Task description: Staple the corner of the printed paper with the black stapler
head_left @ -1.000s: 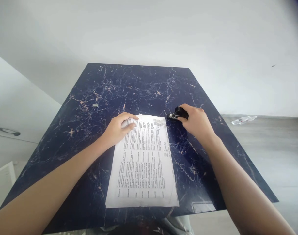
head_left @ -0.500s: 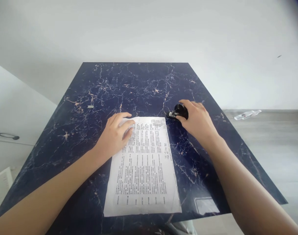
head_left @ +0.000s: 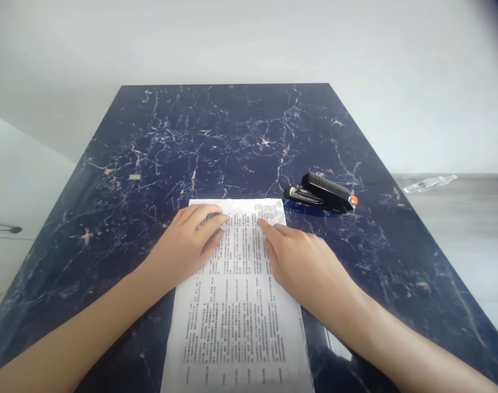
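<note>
A sheet of paper (head_left: 236,297) covered in printed text lies lengthwise in front of me, its near end cut off by the bottom of the view. My left hand (head_left: 195,234) rests on its upper left part, fingers bent loosely and apart, with nothing held. On the upper right part, my right hand (head_left: 300,254) touches the sheet with its index finger stretched out; its other fingers are partly hidden, and I see nothing in it. A black stapler (head_left: 326,191) with an orange spot at its rear end lies just past the sheet's far right corner, jaws apart, untouched.
A dark blue marbled table (head_left: 232,131) reaches to the white wall at the back. A small pale strip (head_left: 135,177) lies on it at the left. Clear plastic packaging (head_left: 431,184) lies on the floor to the right.
My right hand has let go of the stapler and come left and nearer, onto the paper. The stapler stays on the table. My left hand keeps its place on the sheet.
</note>
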`<state>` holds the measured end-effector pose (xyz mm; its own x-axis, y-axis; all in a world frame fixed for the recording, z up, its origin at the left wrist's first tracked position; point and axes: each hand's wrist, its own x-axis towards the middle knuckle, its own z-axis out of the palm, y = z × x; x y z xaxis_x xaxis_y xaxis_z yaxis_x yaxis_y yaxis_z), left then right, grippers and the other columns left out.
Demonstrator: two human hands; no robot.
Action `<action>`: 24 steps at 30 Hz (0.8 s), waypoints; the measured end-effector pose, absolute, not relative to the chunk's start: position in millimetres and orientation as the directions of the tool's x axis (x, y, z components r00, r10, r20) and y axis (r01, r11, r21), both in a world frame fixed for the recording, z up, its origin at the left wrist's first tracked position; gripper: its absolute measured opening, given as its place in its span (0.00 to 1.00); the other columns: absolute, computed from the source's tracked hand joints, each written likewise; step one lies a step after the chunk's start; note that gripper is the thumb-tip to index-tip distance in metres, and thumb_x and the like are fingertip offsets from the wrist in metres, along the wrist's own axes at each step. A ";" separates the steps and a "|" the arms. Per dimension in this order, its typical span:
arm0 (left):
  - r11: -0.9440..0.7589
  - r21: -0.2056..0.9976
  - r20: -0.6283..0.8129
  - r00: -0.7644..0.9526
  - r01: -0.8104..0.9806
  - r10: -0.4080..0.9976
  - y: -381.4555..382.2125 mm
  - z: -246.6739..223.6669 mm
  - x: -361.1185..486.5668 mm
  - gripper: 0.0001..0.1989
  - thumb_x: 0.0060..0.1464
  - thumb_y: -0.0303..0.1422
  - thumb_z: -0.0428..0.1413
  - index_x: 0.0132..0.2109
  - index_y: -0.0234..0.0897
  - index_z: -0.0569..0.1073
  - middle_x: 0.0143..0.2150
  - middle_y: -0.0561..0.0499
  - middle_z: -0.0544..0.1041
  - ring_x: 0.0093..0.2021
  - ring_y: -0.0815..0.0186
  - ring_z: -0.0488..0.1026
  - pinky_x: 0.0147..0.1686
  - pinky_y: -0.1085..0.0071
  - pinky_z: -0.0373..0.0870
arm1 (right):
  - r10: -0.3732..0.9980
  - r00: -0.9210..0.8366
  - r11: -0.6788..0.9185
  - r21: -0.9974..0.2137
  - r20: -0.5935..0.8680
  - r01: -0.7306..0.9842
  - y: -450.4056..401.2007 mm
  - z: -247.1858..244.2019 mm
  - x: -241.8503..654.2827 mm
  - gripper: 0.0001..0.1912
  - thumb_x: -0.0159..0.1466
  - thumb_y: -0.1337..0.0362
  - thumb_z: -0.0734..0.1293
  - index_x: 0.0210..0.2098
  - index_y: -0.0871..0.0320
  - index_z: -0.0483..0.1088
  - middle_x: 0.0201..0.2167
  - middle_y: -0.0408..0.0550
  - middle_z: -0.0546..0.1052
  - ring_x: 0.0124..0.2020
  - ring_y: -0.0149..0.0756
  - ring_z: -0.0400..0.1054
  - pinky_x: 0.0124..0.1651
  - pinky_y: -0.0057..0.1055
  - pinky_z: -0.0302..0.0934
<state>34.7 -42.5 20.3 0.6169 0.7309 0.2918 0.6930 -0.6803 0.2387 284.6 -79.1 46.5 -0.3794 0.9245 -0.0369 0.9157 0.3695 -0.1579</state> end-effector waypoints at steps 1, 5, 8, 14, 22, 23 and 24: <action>-0.678 0.242 0.292 0.614 0.694 0.733 -42.6 20.3 35.0 0.13 0.68 0.26 0.53 0.57 0.39 0.71 0.56 0.43 0.76 0.57 0.55 0.73 0.58 0.52 0.71 | 0.924 -0.381 0.371 -0.162 -0.034 0.914 -78.3 45.6 285.2 0.32 0.62 0.79 0.60 0.65 0.64 0.70 0.38 0.52 0.82 0.27 0.38 0.74 0.26 0.34 0.58; -0.665 0.261 0.285 0.603 0.699 0.745 -43.0 20.1 35.5 0.14 0.68 0.27 0.53 0.57 0.41 0.72 0.56 0.44 0.76 0.56 0.54 0.74 0.58 0.51 0.70 | 0.927 -0.373 0.359 -0.201 -0.036 0.912 -76.0 45.4 286.4 0.31 0.62 0.77 0.60 0.64 0.64 0.71 0.37 0.53 0.83 0.26 0.40 0.74 0.25 0.35 0.60; -0.658 0.274 0.278 0.598 0.701 0.752 -43.3 19.8 35.3 0.14 0.68 0.27 0.53 0.58 0.42 0.72 0.57 0.44 0.76 0.56 0.53 0.74 0.58 0.50 0.70 | 0.935 -0.355 0.341 -0.217 -0.026 0.915 -75.8 45.2 286.2 0.30 0.63 0.76 0.60 0.64 0.62 0.71 0.38 0.53 0.84 0.27 0.40 0.75 0.25 0.35 0.61; -0.656 0.277 0.277 0.595 0.703 0.755 -43.5 20.3 35.9 0.14 0.67 0.27 0.53 0.57 0.42 0.73 0.57 0.44 0.76 0.56 0.53 0.74 0.58 0.50 0.71 | 0.946 -0.321 0.301 -0.241 -0.051 0.923 -76.1 44.3 285.7 0.29 0.63 0.75 0.61 0.63 0.61 0.71 0.40 0.55 0.83 0.29 0.42 0.75 0.25 0.35 0.61; -0.657 0.274 0.277 0.596 0.703 0.754 -43.1 19.8 35.5 0.14 0.68 0.27 0.52 0.57 0.42 0.72 0.57 0.44 0.76 0.57 0.53 0.73 0.58 0.50 0.71 | 0.940 -0.336 0.313 -0.240 -0.059 0.919 -74.9 46.2 285.3 0.29 0.64 0.75 0.61 0.63 0.60 0.72 0.37 0.52 0.82 0.26 0.39 0.73 0.25 0.34 0.55; -0.658 0.273 0.278 0.597 0.702 0.753 -43.0 19.7 35.4 0.14 0.68 0.27 0.52 0.58 0.42 0.72 0.57 0.44 0.76 0.56 0.54 0.73 0.58 0.50 0.71 | 0.938 -0.341 0.318 -0.242 -0.059 0.917 -74.9 46.3 284.9 0.28 0.64 0.76 0.61 0.62 0.60 0.72 0.36 0.52 0.82 0.26 0.39 0.72 0.25 0.33 0.55; -0.659 0.271 0.278 0.598 0.702 0.752 -43.0 19.7 35.4 0.14 0.68 0.27 0.52 0.58 0.42 0.72 0.57 0.44 0.76 0.57 0.54 0.73 0.58 0.50 0.71 | 0.936 -0.346 0.322 -0.244 -0.060 0.915 -75.0 46.3 284.5 0.28 0.64 0.76 0.61 0.62 0.59 0.73 0.35 0.51 0.81 0.25 0.38 0.72 0.25 0.33 0.54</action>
<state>35.4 -43.0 19.7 0.5980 0.7516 0.2783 0.7017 -0.6587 0.2714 284.5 -75.0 46.3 -0.3455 0.9365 -0.0602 0.9147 0.3218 -0.2443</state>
